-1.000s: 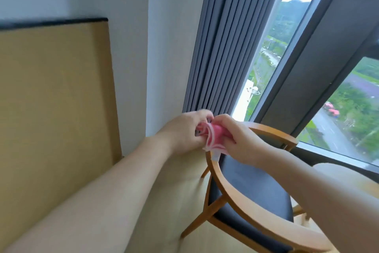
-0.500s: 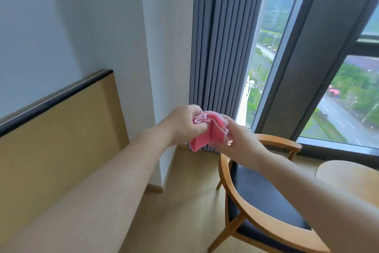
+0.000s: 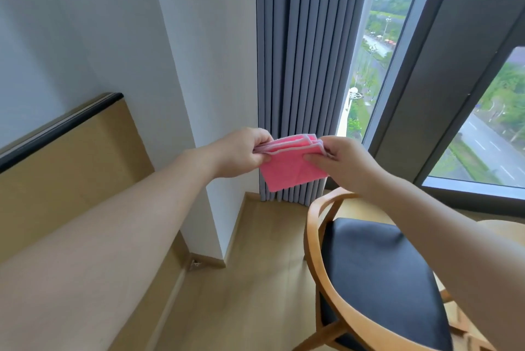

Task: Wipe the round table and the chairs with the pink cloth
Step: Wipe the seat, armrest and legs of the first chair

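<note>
Evidently the pink cloth (image 3: pixel 292 164) is being folded or squared up rather than used: it hangs in the air above and just behind the chair (image 3: pixel 375 274), touching neither the seat nor the frame. The left hand (image 3: pixel 241 151) pinches its left edge, and the right hand (image 3: pixel 341 161) pinches the right edge between thumb and fingers, so each grip is pressed together on the fabric. Held taut like this, the layered, white-trimmed edges line up along the top, which I judge makes a neat pad for wiping. The chair stands directly below the cloth, likely the nearest surface to wipe. Only a pale sliver of the round desk (image 3: pixel 502 230) shows beyond the chair, behind the right forearm. The chair's front and legs are cut off, and no second chair is visible.
</note>
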The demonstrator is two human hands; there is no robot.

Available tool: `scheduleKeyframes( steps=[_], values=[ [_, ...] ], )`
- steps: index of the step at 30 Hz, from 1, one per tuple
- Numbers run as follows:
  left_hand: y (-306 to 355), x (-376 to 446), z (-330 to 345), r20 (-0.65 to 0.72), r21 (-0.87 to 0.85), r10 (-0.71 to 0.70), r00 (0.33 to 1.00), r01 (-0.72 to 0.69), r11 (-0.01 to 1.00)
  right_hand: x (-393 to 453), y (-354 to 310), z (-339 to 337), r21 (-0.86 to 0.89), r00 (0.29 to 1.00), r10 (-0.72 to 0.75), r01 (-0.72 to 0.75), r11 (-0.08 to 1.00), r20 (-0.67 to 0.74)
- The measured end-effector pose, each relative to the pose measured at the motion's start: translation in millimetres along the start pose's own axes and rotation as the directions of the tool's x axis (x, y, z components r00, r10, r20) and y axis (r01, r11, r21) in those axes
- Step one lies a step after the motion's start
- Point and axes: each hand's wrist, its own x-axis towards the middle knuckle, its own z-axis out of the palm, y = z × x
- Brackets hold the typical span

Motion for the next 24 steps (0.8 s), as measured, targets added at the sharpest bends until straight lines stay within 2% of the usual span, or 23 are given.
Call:
scheduleKeyframes(
  steps=[5, 12, 18, 24],
  values=[
    [-20, 64, -13, -0.036, 0.041, 0.012, 0.999, -0.011, 0.999, 64, 39, -16, -0.113, 0.999, 0.023, -0.020, 0.993, 0.024],
    [-53, 135, -25, 0.004, 0.077, 0.059, 0.998, -0.059, 0.995, 122, 74, -19, -0.184, 0.997, 0.073, -0.066, 0.981, 0.032],
    [-102, 217, -38, 0.090, 0.046, 0.187, 0.978, -0.192, 0.980, 165, 109, 0, -0.221, 0.969, 0.227, -0.244, 0.944, -0.096],
    [-168, 295, -7, 0.284, -0.109, 0.367, 0.886, -0.351, 0.930, 177, 141, 45, -0.308, 0.874, 0.388, -0.470, 0.827, -0.294]
  ],
)
